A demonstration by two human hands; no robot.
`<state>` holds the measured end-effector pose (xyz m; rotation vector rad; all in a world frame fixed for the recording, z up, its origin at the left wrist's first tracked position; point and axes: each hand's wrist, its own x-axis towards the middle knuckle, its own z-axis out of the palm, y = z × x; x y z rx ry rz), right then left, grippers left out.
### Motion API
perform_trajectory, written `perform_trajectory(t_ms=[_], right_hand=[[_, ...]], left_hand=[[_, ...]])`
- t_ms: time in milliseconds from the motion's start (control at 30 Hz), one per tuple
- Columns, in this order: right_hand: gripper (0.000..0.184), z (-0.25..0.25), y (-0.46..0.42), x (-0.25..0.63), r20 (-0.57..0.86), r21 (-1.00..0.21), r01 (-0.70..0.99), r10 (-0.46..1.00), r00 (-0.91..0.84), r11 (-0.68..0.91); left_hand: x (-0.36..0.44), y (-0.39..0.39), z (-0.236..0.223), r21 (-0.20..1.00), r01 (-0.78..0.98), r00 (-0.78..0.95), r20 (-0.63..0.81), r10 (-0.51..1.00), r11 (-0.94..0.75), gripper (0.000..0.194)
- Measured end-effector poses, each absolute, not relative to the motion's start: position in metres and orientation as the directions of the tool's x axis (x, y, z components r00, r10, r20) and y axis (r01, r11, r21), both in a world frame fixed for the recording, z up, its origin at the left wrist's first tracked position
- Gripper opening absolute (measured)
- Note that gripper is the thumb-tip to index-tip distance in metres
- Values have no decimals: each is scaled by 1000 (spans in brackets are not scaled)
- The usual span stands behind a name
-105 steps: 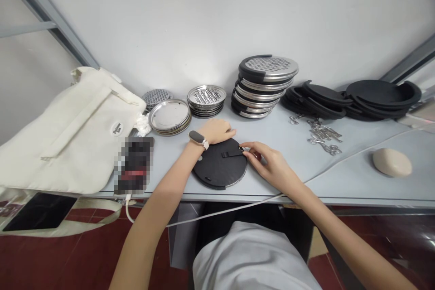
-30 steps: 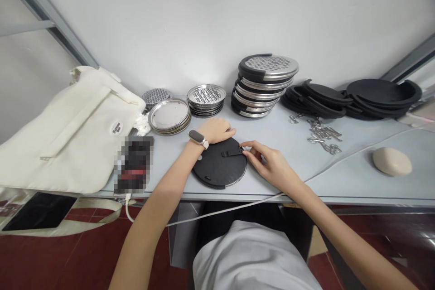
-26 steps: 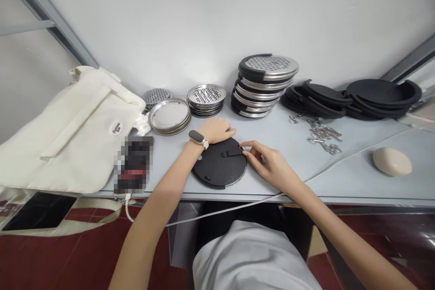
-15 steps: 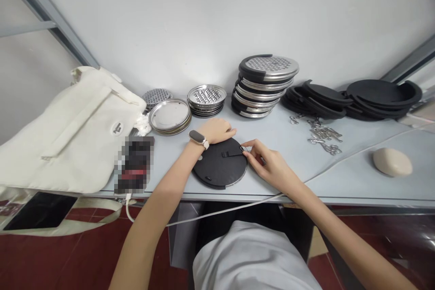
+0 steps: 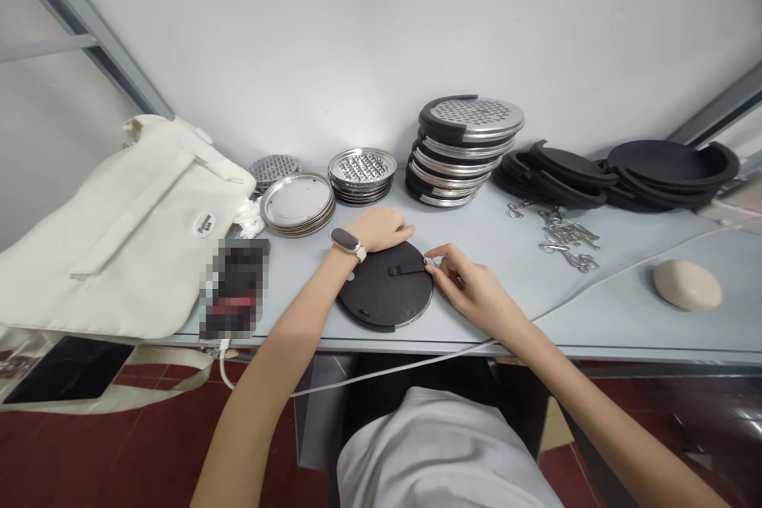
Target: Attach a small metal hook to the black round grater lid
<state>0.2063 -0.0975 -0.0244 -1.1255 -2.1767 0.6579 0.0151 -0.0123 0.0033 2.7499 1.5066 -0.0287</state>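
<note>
A black round disc (image 5: 381, 298) with a thin metal rim lies flat near the table's front edge. It has a raised black strip near its right side. My left hand (image 5: 381, 230), with a watch on the wrist, rests over its far edge. The thumb points right and the other fingers are curled, partly hidden. At the disc's right edge, my right hand (image 5: 461, 278) is closed in a pinch of thumb and index finger on a small metal clasp (image 5: 425, 261). Several loose metal clasps (image 5: 568, 234) lie farther right.
Behind stand a stack of graters in black holders (image 5: 470, 143), metal grater discs (image 5: 363, 171), plain metal rings (image 5: 298, 202) and black holders (image 5: 667, 171). A white bag (image 5: 136, 230) and blurred phone (image 5: 235, 290) are left. A white cable (image 5: 571, 294) crosses near a cream rounded object (image 5: 687, 284).
Hardly anything differs. My right fingertips have shifted very slightly at the disc's right edge, while my left hand stays in place.
</note>
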Motion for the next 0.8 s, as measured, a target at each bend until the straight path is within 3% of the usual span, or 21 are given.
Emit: perform_trajectory(t_ms=[200,800], right_hand=[[25,-24,-97,206,281,-674,523,836,-470,521],[28,-21,-99,205,271,-664,527,827,-492,531]], left_hand=[[14,-15,4,44,858,514,-26,858,-512,59],[16,-12,3,-10,852,524,-15,852,-524,56]])
